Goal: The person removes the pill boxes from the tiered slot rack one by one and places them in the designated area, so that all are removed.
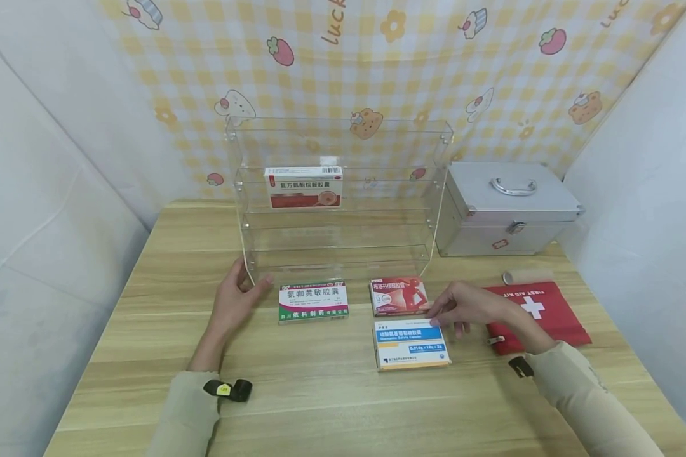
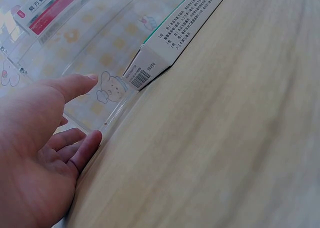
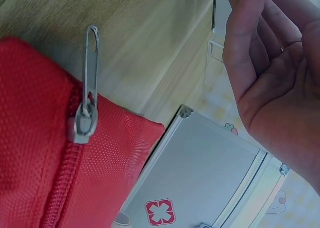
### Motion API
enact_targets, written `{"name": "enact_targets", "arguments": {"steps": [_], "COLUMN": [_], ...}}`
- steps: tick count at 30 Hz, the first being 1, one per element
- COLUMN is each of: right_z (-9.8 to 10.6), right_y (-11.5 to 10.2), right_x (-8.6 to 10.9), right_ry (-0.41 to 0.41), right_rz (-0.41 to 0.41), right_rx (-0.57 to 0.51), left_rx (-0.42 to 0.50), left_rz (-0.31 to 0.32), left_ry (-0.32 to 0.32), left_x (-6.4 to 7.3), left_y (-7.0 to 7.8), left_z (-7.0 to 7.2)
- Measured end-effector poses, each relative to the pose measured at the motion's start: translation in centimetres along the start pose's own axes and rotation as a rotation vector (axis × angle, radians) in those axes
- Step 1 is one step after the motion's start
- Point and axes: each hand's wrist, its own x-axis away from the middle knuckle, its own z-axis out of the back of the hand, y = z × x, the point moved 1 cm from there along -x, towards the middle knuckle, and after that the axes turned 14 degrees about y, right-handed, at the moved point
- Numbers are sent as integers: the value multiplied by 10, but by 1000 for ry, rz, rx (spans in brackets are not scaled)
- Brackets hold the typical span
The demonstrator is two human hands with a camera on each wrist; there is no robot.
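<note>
My left hand [image 1: 237, 304] rests by the lower left corner of a clear acrylic shelf rack [image 1: 337, 238], its thumb extended across the front and the other fingers loosely bent beside the panel. Near that thumb lies a green-and-white medicine box [image 1: 313, 302]; its barcode end faces the left wrist view. With thumb and index finger my right hand [image 1: 471, 304] pinches the upper right corner of a blue-and-white capsule box [image 1: 411, 352], which lies face up on the table. Just behind it, a red ibuprofen box [image 1: 397, 297] sits close to the index fingertip. The right fingertips are cut off in the right wrist view.
One white-and-red medicine box [image 1: 304, 190] stands on the rack. A silver metal case [image 1: 509, 209] occupies the back right. In front of it lie a rolled beige bandage [image 1: 528, 276] and a red first aid pouch [image 1: 554, 317], partly under my right forearm. A checked curtain [image 1: 320, 82] hangs behind.
</note>
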Motion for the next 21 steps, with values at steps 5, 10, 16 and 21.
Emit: {"name": "enact_targets", "arguments": {"steps": [5, 10, 16, 21], "right_z": [0, 0, 0, 1], "right_y": [1, 1, 1, 2], "right_x": [0, -1, 0, 1], "right_ry": [0, -3, -2, -3], "right_rz": [-5, -4, 0, 2], "right_rx": [14, 10, 15, 4], "left_rx": [-1, -17, -28, -24], "left_rz": [-8, -21, -16, -15], "left_ry": [3, 4, 7, 10], "left_x": [0, 1, 1, 1], "left_y": [0, 1, 1, 2], "left_z": [0, 0, 1, 1]}}
